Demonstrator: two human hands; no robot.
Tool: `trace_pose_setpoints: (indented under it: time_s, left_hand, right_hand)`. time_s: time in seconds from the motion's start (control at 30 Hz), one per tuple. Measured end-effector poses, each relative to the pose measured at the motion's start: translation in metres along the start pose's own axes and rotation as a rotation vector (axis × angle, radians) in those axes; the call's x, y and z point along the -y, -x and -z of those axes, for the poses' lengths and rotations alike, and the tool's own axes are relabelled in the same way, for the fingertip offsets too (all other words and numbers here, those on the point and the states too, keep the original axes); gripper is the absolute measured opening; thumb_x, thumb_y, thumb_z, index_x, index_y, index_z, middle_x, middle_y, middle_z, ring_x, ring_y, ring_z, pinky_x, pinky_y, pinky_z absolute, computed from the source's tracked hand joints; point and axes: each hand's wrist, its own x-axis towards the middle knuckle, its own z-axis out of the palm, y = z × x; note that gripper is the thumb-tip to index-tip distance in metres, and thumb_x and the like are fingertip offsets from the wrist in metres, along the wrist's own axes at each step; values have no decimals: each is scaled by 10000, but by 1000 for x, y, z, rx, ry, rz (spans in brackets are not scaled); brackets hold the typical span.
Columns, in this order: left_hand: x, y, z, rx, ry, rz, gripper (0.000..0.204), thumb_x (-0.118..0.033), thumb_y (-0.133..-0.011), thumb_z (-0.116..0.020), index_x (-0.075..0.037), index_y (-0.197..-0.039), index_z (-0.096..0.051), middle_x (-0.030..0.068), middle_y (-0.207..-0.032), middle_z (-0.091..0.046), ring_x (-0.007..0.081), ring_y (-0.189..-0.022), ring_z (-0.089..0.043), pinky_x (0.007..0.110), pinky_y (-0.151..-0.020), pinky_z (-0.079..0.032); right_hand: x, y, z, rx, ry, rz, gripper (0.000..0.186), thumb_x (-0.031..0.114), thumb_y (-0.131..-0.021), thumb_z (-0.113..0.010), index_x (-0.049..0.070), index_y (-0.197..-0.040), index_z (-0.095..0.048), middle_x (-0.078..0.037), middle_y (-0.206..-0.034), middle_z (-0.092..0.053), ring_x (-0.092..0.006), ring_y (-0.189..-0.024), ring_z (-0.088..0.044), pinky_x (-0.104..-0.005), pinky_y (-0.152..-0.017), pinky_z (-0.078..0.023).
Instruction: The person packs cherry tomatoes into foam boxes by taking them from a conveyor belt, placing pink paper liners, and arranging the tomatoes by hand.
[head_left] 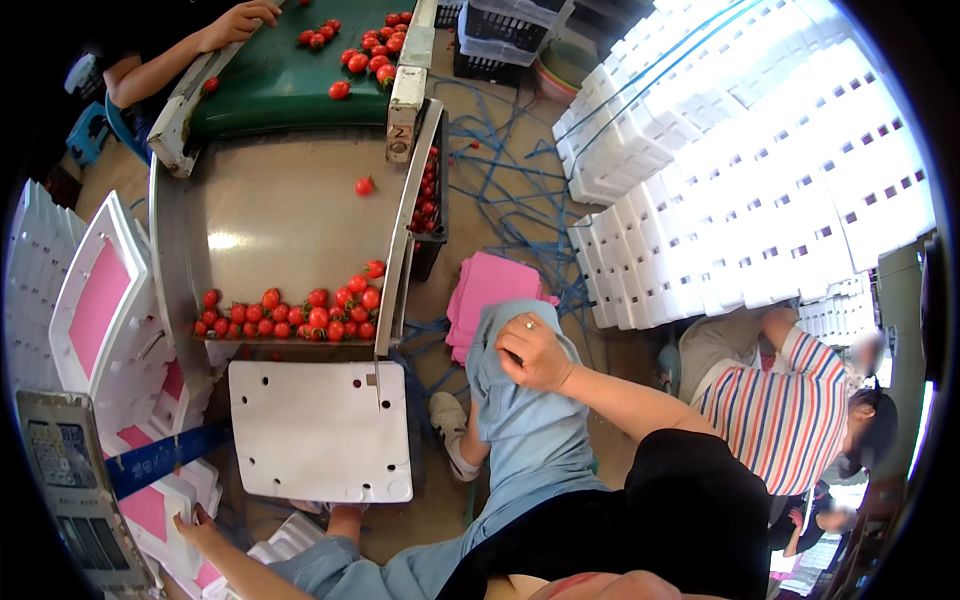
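Observation:
At the lower left, my left hand (197, 528) reaches to the edge of a white foam box (178, 492) with a pink lining, and its fingers close on the rim; part of the grip is hidden. My right hand (537, 352), a ring on one finger, rests on my raised knee with its fingers curled in and nothing visible in them. Ahead of me, many small red tomatoes (318, 318) have gathered at the low end of a metal chute (290, 200). Under its lip lies a white foam panel (320, 430) with small holes.
A green conveyor belt (290, 60) carries more tomatoes, with another person's hand (250, 20) beside it. A scale-like box (70, 470) stands left. Pink sheets (490, 290) and blue straps (500, 170) lie on the floor. White crates (740, 180) are stacked right, near a person in stripes (780, 410).

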Motion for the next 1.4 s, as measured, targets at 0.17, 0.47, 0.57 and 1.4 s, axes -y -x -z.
trace_pose_setpoints:
  time_s: [0.17,0.47,0.57,1.4]
  left_hand:
    - [-55,-5,58,-11,-589,-668,514,-318,-894,-649,-104,-1346,-530,149,-1280,-552,292,-1121,-575,384,-870,-560]
    - [-201,193,40,-410,-3,-298,689,-514,-756,-820,-32,-1210,-629,135,-1147,-622,250,-910,-633,327,-691,-561]
    - [-214,258,49,-396,120,-446,704,-529,-730,-838,44,-1070,-609,123,-952,-588,197,-705,-533,278,-578,-487]
    - [37,617,130,410,82,48,637,-325,-969,-641,-60,-1461,-334,105,-1408,-483,244,-1239,-523,439,-1042,-425]
  right_hand:
    - [-8,4,-1,-67,-88,51,110,59,-691,-667,68,-781,-606,-87,-813,-602,-300,-815,-606,-421,-799,-470]
    - [8,24,9,-79,-128,54,101,13,-730,-656,50,-818,-622,-96,-842,-612,-318,-857,-604,-427,-851,-466]
    - [19,27,14,-88,-132,120,101,9,-736,-655,49,-824,-624,-95,-847,-616,-323,-860,-606,-430,-842,-472]
    - [221,95,-7,753,-1629,-395,965,183,-819,-773,44,-1558,-167,-169,-1261,-513,-251,-1122,-586,-361,-977,-473]
